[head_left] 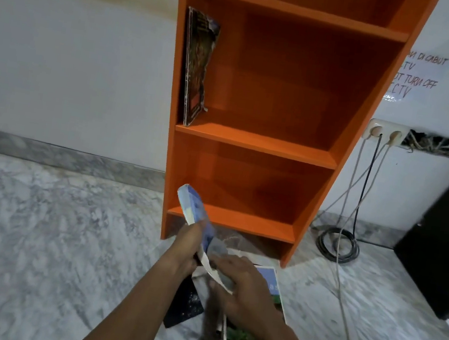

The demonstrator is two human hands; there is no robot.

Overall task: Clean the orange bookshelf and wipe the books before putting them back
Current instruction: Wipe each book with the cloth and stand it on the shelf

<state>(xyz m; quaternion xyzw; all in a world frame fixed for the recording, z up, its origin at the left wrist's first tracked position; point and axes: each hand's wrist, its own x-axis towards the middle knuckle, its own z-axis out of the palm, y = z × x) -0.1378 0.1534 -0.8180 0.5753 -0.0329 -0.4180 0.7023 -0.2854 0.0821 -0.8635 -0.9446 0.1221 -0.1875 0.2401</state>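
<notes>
Looks partway done: 1 dark book (198,67) back upright on the middle shelf of the orange bookshelf (265,144), blue book (196,212) clamped in the left hand (186,248) low before it, right hand (243,286) at its lower edge, grip blurred, perhaps wiping, with about 3 other books (241,338) left on the floor (62,233).

The book (195,203) in my left hand (187,247) is paper, with a glossy blue cover and matt pale page edges. The shelf (265,144) is smooth orange board with a flat, slightly satin coat. At its left side, the worn book (196,66) has a dull dark cover, frayed and curled at the edge. The floor (48,231) is polished, veined grey marble. The wall (73,60) is matt white paint, stained brown at upper left. At right, the cables (338,246) look like smooth plastic. The grey blur under my right hand (246,289) may be cloth.
</notes>
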